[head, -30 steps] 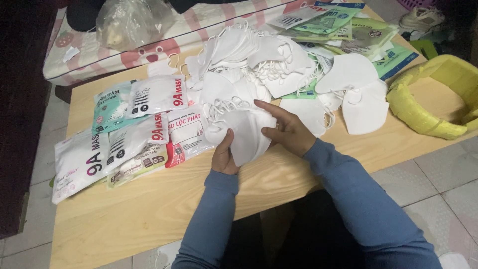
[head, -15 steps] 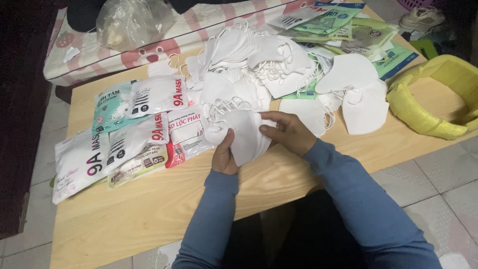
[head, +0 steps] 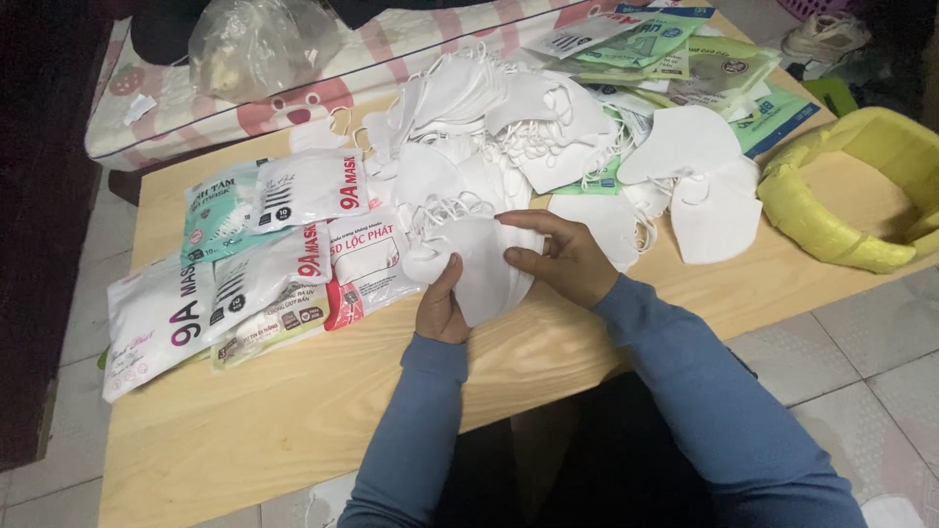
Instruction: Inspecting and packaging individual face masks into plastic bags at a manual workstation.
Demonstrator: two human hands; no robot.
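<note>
Both hands hold a small stack of folded white face masks [head: 479, 259] just above the light wooden table [head: 293, 411]. My left hand [head: 442, 308] grips the stack from below at its near edge. My right hand [head: 567, 259] rests on its right side, fingers curled over the top. A large loose heap of white masks [head: 499, 127] with elastic loops lies right behind the hands. Both arms wear blue sleeves.
Several sealed mask packets [head: 245, 264] lie fanned out at the left. More green and white packets [head: 675, 49] sit at the far right. A yellow padded ring [head: 831, 210] rests at the right edge. A clear plastic bag [head: 259, 39] lies on a patterned cushion behind.
My right hand has slid from over the stack's top toward its right side. The stack and my left hand have stayed in place.
</note>
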